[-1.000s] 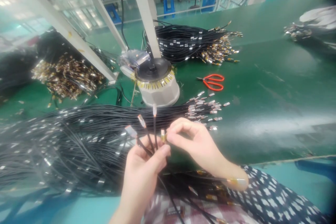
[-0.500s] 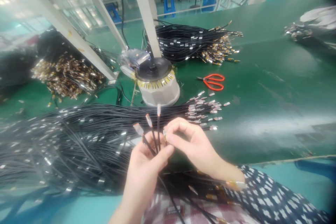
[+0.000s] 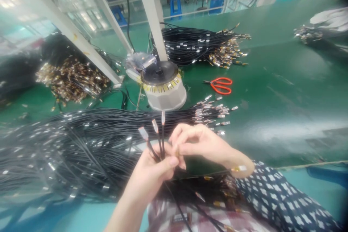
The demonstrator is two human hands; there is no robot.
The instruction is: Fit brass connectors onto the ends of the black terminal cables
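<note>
Now right hand (image 3: 203,145) dipped onto left hand (image 3: 152,177), grip pinched shut; left grip still clamps three cables (image 3: 160,141).

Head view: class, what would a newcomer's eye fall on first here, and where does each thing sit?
At the bottom centre, the left hand grips a few black cables, their metal ends fanned upward, with the right hand pinching at them. Behind them a huge cable bundle sprawls across the left of the green table. Red-handled scissors stand out right of the white round device at the centre.
</note>
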